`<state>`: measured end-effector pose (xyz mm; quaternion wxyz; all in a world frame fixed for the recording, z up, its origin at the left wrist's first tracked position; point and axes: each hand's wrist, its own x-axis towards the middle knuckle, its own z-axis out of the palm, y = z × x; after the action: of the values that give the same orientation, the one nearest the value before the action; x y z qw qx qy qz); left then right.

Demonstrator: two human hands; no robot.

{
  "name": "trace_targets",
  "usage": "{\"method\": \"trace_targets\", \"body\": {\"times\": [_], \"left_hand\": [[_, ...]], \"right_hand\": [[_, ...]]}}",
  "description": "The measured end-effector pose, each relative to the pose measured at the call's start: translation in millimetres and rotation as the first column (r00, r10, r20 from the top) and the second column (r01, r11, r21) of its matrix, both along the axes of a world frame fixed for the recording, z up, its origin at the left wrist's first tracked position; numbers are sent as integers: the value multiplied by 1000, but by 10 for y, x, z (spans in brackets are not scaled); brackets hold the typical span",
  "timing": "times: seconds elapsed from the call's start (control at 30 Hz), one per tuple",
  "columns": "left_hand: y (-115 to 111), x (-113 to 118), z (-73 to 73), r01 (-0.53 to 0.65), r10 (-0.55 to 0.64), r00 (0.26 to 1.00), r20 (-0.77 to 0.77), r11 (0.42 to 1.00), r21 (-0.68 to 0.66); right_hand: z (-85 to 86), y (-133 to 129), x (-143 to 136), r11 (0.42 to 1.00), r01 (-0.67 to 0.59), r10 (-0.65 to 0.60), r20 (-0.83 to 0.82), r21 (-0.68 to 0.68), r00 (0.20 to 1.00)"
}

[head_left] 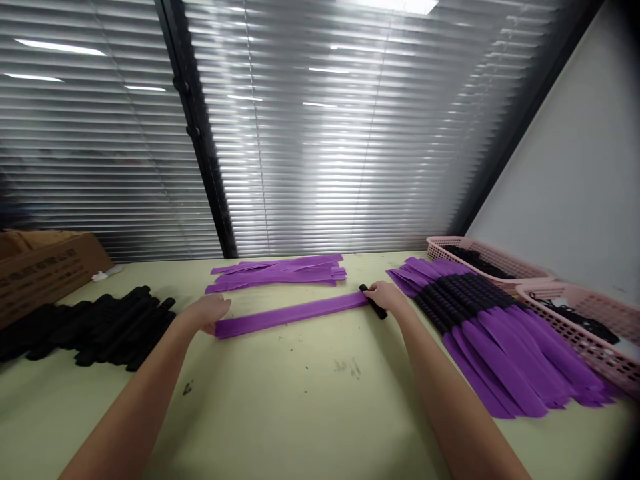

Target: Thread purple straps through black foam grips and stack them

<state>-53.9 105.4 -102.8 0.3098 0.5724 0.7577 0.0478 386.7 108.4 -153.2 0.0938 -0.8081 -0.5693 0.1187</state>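
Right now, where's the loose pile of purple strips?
Head view: the purple pile lies toward the back of the table, slightly left of centre, between the blinds and the strip held from left hand to right hand.

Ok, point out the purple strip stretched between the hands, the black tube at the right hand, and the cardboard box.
Purple strip point(293, 315): head view, middle of its length.
Black tube point(379, 309): head view, its near end.
Cardboard box point(55, 275): head view, its printed side.
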Motion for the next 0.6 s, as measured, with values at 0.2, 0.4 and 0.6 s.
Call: {"method": "trace_targets", "body": {"times": [0.2, 0.4, 0.6], "left_hand": [[16, 2, -25, -2, 2, 1000, -5, 1000, 1], [-8, 26, 3, -6, 6, 1000, 2, 1000, 3], [17, 0, -2, -24, 24, 1000, 16, 1000, -12]], "right_hand": [[18, -5, 21, 999, 20, -21, -39, -25, 999], [24, 9, 22, 997, 14, -23, -130, -73, 991], [102, -24, 51, 983, -16, -36, -274, -185, 961]]}}
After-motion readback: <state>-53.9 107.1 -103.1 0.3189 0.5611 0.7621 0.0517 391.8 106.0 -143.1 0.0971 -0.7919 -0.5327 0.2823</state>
